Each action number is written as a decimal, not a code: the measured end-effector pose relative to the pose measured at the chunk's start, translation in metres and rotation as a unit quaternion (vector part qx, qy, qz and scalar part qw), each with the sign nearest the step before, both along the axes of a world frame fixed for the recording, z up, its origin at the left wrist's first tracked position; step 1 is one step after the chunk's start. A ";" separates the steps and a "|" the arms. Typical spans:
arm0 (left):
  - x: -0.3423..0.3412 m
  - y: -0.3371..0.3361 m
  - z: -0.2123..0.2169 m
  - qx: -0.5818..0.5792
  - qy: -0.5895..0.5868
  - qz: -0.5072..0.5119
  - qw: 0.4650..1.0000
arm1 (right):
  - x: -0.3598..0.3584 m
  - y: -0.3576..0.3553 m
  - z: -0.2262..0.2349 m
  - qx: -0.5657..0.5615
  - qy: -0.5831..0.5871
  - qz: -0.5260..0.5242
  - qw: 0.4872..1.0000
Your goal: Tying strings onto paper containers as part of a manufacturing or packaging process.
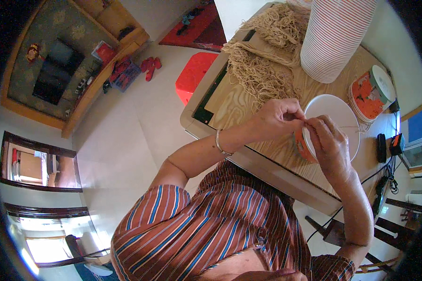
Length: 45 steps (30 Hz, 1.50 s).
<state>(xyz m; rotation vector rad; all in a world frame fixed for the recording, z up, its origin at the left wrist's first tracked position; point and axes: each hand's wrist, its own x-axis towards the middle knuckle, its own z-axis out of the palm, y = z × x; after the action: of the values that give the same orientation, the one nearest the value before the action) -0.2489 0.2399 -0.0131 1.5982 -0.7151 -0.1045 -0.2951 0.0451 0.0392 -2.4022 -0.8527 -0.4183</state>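
We keep the left hand [279,117] pinched shut on the thin beige string [349,127] at the paper bowl [335,119] rim, right hand [330,143] closed around the bowl's near edge, on the wooden table [239,105]; best we hold the string taut and the bowl steady, clear of the cord bundle [262,61] at the far side

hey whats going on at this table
A person in a striped shirt works with both bare hands at a wooden table. The right hand holds a round white lid with an orange rim, and the left hand pinches a thin tan string at its edge. Bundles of tan cord lie further up the table, beside a tall stack of striped lids and a smaller pile of orange ones.
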 end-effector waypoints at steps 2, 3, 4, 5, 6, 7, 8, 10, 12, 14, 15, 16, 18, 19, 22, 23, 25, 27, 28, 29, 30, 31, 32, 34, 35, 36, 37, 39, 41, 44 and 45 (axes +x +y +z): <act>0.001 0.000 0.003 0.017 -0.023 0.009 1.000 | -0.001 0.000 0.001 -0.015 -0.001 0.003 1.000; 0.001 0.000 0.004 0.035 -0.046 0.017 0.998 | -0.002 0.000 0.004 -0.056 -0.020 0.009 0.998; 0.001 0.000 0.006 0.034 -0.046 0.016 0.998 | -0.002 0.000 0.006 -0.096 -0.039 0.014 0.995; 0.000 -0.001 0.008 0.042 -0.044 0.017 0.998 | -0.002 0.000 0.006 -0.096 -0.039 0.014 0.994; -0.001 -0.001 0.011 0.051 -0.042 0.019 0.998 | -0.002 0.000 0.006 -0.119 -0.036 0.010 0.992; -0.002 -0.001 0.013 0.051 -0.042 0.020 0.998 | -0.001 0.001 0.006 -0.142 -0.032 0.006 0.989; -0.002 0.000 0.015 0.061 -0.049 0.023 0.997 | -0.001 0.001 0.005 -0.141 -0.032 0.007 0.989; -0.002 0.000 0.016 0.071 -0.056 0.025 0.996 | 0.001 0.001 0.002 -0.137 -0.034 -0.005 0.990; -0.001 0.000 0.015 0.095 -0.063 0.022 0.993 | 0.003 0.002 0.004 -0.100 -0.004 -0.006 0.995; -0.002 -0.001 0.014 0.085 -0.069 0.021 0.994 | 0.006 0.003 0.006 -0.062 0.026 -0.008 0.998; -0.001 -0.001 0.013 0.075 -0.074 0.020 0.994 | 0.008 0.003 0.006 -0.034 0.036 -0.002 0.999; -0.001 -0.001 0.011 0.075 -0.074 0.019 0.994 | 0.009 0.003 0.006 -0.005 0.047 0.004 0.999; -0.001 -0.002 0.009 0.060 -0.090 0.015 0.994 | 0.012 0.001 0.009 0.007 0.073 -0.002 0.997; -0.002 -0.002 0.010 0.060 -0.090 0.015 0.994 | 0.013 0.000 0.010 0.020 0.098 -0.007 0.995; -0.005 -0.002 0.012 0.045 -0.020 -0.002 0.999 | 0.015 0.001 0.009 0.040 0.122 -0.019 0.992; -0.004 -0.002 0.009 0.053 -0.042 0.009 0.998 | 0.015 0.002 0.009 0.040 0.122 -0.017 0.992; -0.004 -0.003 0.007 0.060 -0.063 0.018 0.996 | 0.017 0.001 0.012 0.047 0.125 -0.001 0.991; -0.005 -0.004 0.006 0.053 -0.065 0.027 0.996 | 0.019 -0.002 0.015 0.049 0.159 -0.002 0.986; -0.007 -0.004 0.008 0.053 -0.064 0.027 0.996 | 0.021 -0.003 0.015 0.052 0.194 -0.004 0.980; -0.009 -0.004 0.012 0.071 -0.080 0.042 0.993 | 0.023 -0.006 0.013 0.053 0.194 -0.004 0.980; -0.011 -0.005 0.014 0.088 -0.095 0.055 0.990 | 0.027 -0.010 0.009 0.058 0.232 0.005 0.971; -0.012 -0.006 0.015 0.088 -0.095 0.054 0.990 | 0.029 -0.012 0.008 0.063 0.271 0.014 0.961; -0.013 -0.007 0.016 0.098 -0.104 0.054 0.988 | 0.030 -0.012 0.011 0.063 0.271 0.013 0.961; -0.013 -0.006 0.015 0.108 -0.113 0.057 0.986 | 0.031 -0.010 0.019 0.151 0.452 -0.010 0.879; -0.012 -0.005 0.013 0.111 -0.145 0.058 0.982 | 0.033 -0.012 0.018 0.151 0.452 -0.009 0.879; -0.011 -0.005 0.012 0.113 -0.177 0.058 0.976 | 0.035 -0.015 0.016 0.191 0.488 0.003 0.852; -0.011 -0.005 0.011 0.113 -0.177 0.057 0.976 | 0.036 -0.018 0.015 0.229 0.522 0.015 0.821; -0.010 -0.007 0.008 0.090 -0.141 0.049 0.985 | 0.038 -0.021 0.012 0.238 0.534 0.013 0.811; -0.010 -0.010 0.002 0.031 -0.032 0.031 0.999 | 0.037 -0.020 0.010 0.247 0.546 0.011 0.801; -0.004 -0.004 -0.011 -0.053 0.150 -0.017 0.987 | 0.034 -0.015 0.007 0.213 0.522 -0.008 0.826; -0.003 -0.004 -0.010 -0.078 0.221 -0.053 0.971 | 0.033 -0.016 0.005 0.220 0.509 0.014 0.832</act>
<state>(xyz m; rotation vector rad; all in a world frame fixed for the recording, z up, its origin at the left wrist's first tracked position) -0.2515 0.2362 -0.0233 1.3220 -0.4460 -0.4570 -0.2622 0.0290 0.0441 -1.7645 -0.2376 0.6042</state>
